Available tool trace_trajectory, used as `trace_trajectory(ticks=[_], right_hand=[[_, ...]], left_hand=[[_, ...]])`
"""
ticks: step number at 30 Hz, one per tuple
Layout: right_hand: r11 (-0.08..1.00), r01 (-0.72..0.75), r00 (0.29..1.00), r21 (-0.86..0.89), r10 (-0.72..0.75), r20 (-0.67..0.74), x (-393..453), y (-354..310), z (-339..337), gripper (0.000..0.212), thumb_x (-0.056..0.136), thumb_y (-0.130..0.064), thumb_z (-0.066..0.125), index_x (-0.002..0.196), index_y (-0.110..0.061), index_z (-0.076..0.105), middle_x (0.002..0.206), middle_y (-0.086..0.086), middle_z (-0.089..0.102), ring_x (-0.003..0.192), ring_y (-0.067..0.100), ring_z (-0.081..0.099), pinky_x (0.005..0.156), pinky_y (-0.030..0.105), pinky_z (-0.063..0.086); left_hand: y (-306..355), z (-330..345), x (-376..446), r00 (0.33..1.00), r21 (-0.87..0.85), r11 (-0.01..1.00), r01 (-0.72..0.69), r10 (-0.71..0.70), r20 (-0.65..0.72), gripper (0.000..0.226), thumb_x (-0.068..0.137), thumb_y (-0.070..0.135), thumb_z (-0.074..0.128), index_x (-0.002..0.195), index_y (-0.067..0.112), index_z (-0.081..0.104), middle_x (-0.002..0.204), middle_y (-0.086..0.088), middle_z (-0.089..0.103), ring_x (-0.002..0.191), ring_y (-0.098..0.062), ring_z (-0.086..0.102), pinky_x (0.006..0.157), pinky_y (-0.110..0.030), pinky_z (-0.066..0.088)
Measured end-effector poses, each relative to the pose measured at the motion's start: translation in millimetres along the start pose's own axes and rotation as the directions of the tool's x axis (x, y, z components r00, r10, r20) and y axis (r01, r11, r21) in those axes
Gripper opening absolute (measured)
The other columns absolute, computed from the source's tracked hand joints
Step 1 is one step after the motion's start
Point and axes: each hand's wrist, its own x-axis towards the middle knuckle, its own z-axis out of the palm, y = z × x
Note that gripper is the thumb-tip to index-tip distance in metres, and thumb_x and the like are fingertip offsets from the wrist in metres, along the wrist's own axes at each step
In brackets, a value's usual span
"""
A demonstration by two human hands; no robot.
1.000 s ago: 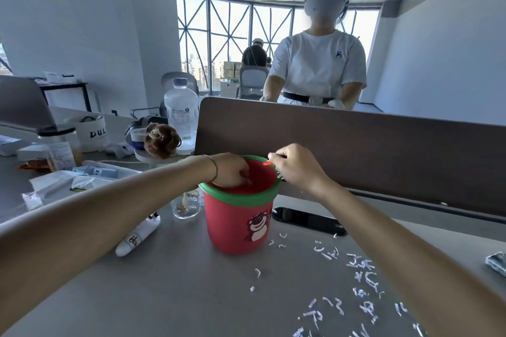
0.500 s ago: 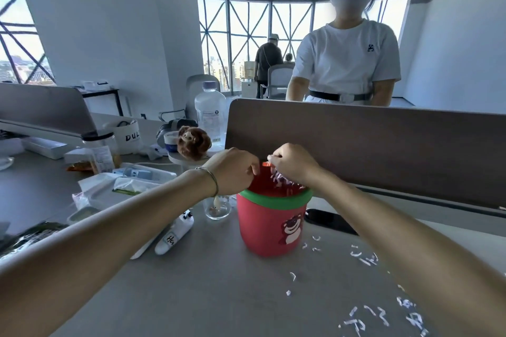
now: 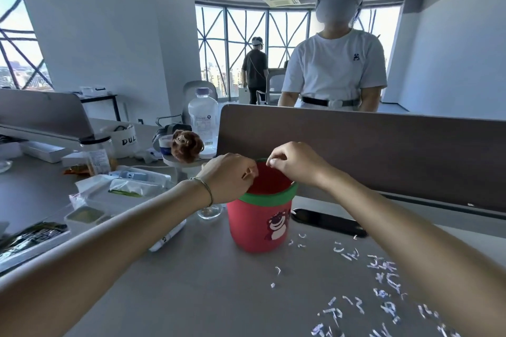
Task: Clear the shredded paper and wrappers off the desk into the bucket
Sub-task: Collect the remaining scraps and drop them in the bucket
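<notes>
Both hands, the left hand (image 3: pixel 231 176) and right hand (image 3: pixel 295 163), hover curled over the bucket (image 3: pixel 261 223), seemingly empty after dropping scraps; next, gather the shredded paper (image 3: pixel 383 279).

This is an open-plan office high up in a building: a grey bench (image 3: pixel 191 282) is fenced at the back by a low brown divider panel (image 3: pixel 356 145), with a second divider (image 3: pixel 41 112) over the neighbouring place to the left. Behind stand tall windows with crossed steel bracing (image 3: pixel 246 35) that look out on city towers, an office chair (image 3: pixel 197 90), bare white walls and an open ceiling with exposed ducts and an air-conditioning cassette (image 3: pixel 282 0). Two people wearing head-mounted rigs stand in the room, one just beyond the divider (image 3: pixel 336 68) and one by the windows (image 3: pixel 256 65).
</notes>
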Motion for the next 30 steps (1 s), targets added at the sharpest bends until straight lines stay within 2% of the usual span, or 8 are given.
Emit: trace_trajectory(ticks=[7,10,14,19,21,25,27,30], right_hand=[[0.995,0.054,0.995,0.088,-0.045,-0.094,-84,9,-10,0.019,0.088,-0.028,0.058,0.081,-0.027,0.076,0.071,-0.009,0.074,0.063,0.008,0.067,0.061,0.029,0.051],[0.995,0.043,0.997,0.085,-0.037,-0.068,-106,21,3,0.018,0.088,-0.023,0.06,0.077,-0.024,0.074,0.063,-0.012,0.068,0.058,-0.001,0.059,0.055,0.017,0.038],[0.996,-0.065,0.998,0.054,0.066,-0.015,-115,53,35,0.02,0.088,-0.023,0.059,0.076,-0.016,0.073,0.063,-0.001,0.069,0.053,0.009,0.054,0.055,0.031,0.041],[0.984,-0.165,0.973,-0.072,0.174,0.154,-98,98,92,0.035,0.093,-0.031,0.054,0.111,-0.011,0.075,0.111,0.01,0.076,0.097,0.024,0.072,0.085,0.036,0.056],[0.984,-0.137,0.944,-0.115,0.165,0.285,-95,105,110,0.046,0.099,-0.035,0.056,0.139,-0.014,0.062,0.143,0.012,0.061,0.127,0.032,0.06,0.103,0.036,0.049],[0.978,-0.041,0.899,-0.203,0.125,0.419,-106,107,133,0.061,0.104,-0.049,0.042,0.158,-0.022,0.034,0.167,0.011,0.026,0.154,0.031,0.023,0.125,0.047,0.021],[0.973,0.017,0.887,-0.232,0.092,0.453,-126,100,133,0.069,0.104,-0.057,0.035,0.163,-0.024,0.019,0.172,0.006,0.007,0.158,0.024,0.007,0.129,0.045,0.009],[0.983,0.109,0.863,-0.147,-0.02,0.504,-173,76,115,0.072,0.102,-0.06,0.036,0.163,-0.024,0.021,0.172,-0.002,0.009,0.158,0.017,0.01,0.129,0.038,0.011]], left_hand=[[32,21,-66,0.957,-0.126,0.982,-0.138,0.1,-0.272,0.025,0.087,0.021,0.057,0.105,0.032,0.071,0.103,0.017,0.071,0.099,-0.006,0.064,0.087,-0.035,0.053],[45,41,-87,0.951,-0.106,0.975,-0.194,0.16,-0.266,0.026,0.086,0.016,0.059,0.106,0.026,0.071,0.107,0.015,0.07,0.103,-0.009,0.062,0.086,-0.03,0.052],[52,73,-109,0.975,-0.116,0.976,-0.187,0.17,-0.14,0.029,0.086,0.022,0.057,0.111,0.028,0.069,0.111,0.015,0.067,0.105,-0.01,0.06,0.087,-0.026,0.05],[48,110,-137,0.992,-0.114,0.987,-0.113,0.119,0.043,0.037,0.088,0.028,0.053,0.123,0.035,0.062,0.121,0.016,0.062,0.114,-0.01,0.058,0.092,-0.032,0.051],[44,117,-147,0.992,-0.116,0.989,-0.091,0.1,0.079,0.041,0.091,0.032,0.054,0.131,0.037,0.055,0.13,0.015,0.059,0.122,-0.01,0.053,0.099,-0.03,0.047],[37,127,-159,0.988,-0.092,0.994,-0.052,0.065,0.141,0.056,0.099,0.047,0.049,0.152,0.032,0.037,0.155,0.007,0.041,0.143,-0.01,0.031,0.118,-0.023,0.025],[33,137,-161,0.97,-0.067,0.998,0.013,0.003,0.244,0.071,0.099,0.059,0.041,0.16,0.029,0.019,0.166,0.002,0.024,0.154,-0.013,0.013,0.125,-0.031,0.016],[37,157,-159,0.948,-0.067,0.998,0.016,0.007,0.318,0.086,0.094,0.072,0.029,0.161,0.031,-0.003,0.17,-0.001,0.009,0.157,-0.015,-0.001,0.127,-0.039,0.01]])
